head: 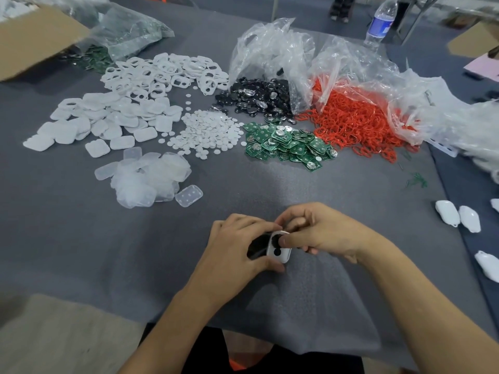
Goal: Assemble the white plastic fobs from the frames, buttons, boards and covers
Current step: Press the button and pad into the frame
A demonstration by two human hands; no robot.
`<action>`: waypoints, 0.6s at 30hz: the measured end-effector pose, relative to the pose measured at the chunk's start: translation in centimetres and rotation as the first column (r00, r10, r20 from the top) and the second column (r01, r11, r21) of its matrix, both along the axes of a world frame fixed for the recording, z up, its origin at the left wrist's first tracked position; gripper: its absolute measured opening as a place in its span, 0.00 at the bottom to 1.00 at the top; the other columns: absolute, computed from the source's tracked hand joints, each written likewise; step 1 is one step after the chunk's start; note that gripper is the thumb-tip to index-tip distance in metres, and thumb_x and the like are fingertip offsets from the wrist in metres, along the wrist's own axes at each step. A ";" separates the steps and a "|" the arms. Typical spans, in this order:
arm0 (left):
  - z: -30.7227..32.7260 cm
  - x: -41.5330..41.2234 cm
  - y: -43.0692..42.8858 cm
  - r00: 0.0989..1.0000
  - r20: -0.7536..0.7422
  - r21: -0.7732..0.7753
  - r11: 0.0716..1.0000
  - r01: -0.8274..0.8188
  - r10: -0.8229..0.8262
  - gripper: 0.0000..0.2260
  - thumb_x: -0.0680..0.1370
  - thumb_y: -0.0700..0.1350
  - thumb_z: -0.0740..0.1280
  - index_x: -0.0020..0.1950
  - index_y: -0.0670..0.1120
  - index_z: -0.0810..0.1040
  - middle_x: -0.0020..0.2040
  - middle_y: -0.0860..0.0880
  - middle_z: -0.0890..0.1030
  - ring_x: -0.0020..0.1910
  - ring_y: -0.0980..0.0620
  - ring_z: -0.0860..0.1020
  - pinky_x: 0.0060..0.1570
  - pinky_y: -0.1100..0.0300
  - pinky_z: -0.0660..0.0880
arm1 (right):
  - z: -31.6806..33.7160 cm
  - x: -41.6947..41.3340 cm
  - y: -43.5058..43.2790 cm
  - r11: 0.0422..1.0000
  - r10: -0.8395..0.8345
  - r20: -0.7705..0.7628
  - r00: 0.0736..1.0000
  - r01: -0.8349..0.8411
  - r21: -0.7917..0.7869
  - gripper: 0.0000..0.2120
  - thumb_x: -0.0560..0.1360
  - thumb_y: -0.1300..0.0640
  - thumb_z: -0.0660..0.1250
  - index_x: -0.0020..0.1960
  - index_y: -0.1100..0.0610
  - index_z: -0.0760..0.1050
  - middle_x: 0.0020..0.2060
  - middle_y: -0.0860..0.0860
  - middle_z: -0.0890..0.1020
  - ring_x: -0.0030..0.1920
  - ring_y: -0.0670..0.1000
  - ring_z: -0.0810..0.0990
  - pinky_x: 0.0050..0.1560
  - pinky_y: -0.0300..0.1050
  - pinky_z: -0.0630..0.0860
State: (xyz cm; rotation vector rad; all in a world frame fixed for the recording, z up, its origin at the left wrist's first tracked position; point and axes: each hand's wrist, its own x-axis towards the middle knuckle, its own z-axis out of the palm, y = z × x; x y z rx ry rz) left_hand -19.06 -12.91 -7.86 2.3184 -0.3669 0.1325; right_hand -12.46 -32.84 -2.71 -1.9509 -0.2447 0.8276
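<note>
Near the table's front edge my left hand [235, 247] grips a white fob frame [279, 248] with dark button holes and a black part beside it. My right hand [321, 233] pinches the frame's top edge, thumb lying across its face. Farther back lie piles of parts: white frames [164, 74], white covers [108, 120], small white round buttons [208, 130], green boards [286, 144], black buttons [256, 98] and clear covers [148, 176].
A heap of red rings [359, 122] spills from clear plastic bags [275, 55] at the back right. Finished white fobs [459, 215] lie at the right edge. A cardboard box [35, 39] stands back left, a water bottle [380, 21] back right.
</note>
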 end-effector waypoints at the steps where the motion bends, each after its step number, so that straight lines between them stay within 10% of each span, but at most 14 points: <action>1: 0.0 0.0 0.0 1.000 0.000 -0.001 1.000 -0.003 0.003 0.27 0.65 0.70 0.70 0.63 0.63 0.79 0.57 0.67 0.78 0.63 0.64 0.71 0.63 0.56 0.63 | 0.0 -0.1 0.0 1.000 -0.005 0.010 1.000 0.005 0.010 0.07 0.75 0.63 0.73 0.52 0.56 0.81 0.36 0.57 0.77 0.30 0.46 0.71 0.29 0.38 0.68; 18: 0.3 -0.2 -0.6 0.994 0.034 0.040 0.993 -0.107 0.106 0.14 0.76 0.61 0.67 0.59 0.60 0.81 0.54 0.65 0.80 0.60 0.62 0.74 0.61 0.54 0.68 | -2.2 -3.6 0.3 0.985 -0.106 0.476 0.873 0.158 -0.071 0.10 0.78 0.62 0.69 0.56 0.49 0.81 0.38 0.49 0.83 0.35 0.49 0.79 0.39 0.40 0.75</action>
